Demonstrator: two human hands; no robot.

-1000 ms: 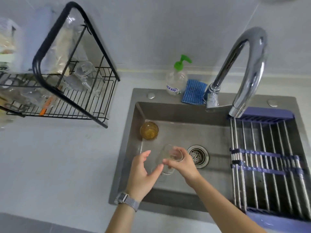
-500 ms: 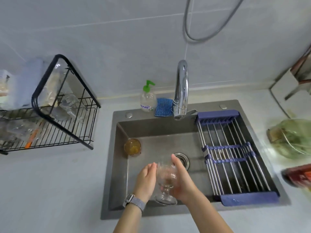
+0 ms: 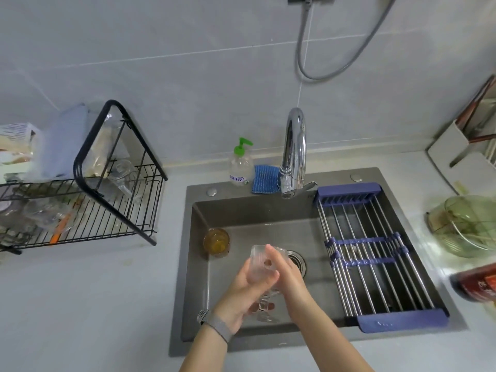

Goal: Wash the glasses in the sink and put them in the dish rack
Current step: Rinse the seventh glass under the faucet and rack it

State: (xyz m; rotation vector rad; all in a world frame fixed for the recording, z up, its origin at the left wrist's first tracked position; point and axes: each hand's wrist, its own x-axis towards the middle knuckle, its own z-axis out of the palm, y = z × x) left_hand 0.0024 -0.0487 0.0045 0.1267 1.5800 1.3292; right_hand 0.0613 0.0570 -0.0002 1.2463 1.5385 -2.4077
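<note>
A pale grey countertop (image 3: pixel 80 304) runs under a wall of large grey tiles (image 3: pixel 188 76), with a grey hose (image 3: pixel 319 73) looping down the wall from above. Set into the counter is a dark steel sink (image 3: pixel 198 264) with a chrome faucet (image 3: pixel 295 149) behind its basin. On the back ledge stand a clear soap bottle with a green pump (image 3: pixel 241 165) and, just beside it, a blue sponge (image 3: pixel 265 179). A roll-up rack with blue ends (image 3: pixel 375 253) lies across the right part of the basin. Inside the basin, by its left wall, stands an amber glass (image 3: pixel 216 242) holding yellowish liquid. Over the basin, near the drain (image 3: pixel 296 260), both hands hold a clear stemmed glass (image 3: pixel 261 267): the left hand (image 3: pixel 241 296), a grey watch band at its wrist, wraps the stem and lower bowl, while the right hand (image 3: pixel 288 277) lies against the bowl's far side with its fingers extended along it. Left on the counter stands a black wire dish rack (image 3: pixel 112 210) with clear glassware inside. At the right edge sit a greenish glass bowl (image 3: pixel 467 226) and a blurred red package (image 3: pixel 477 285).
</note>
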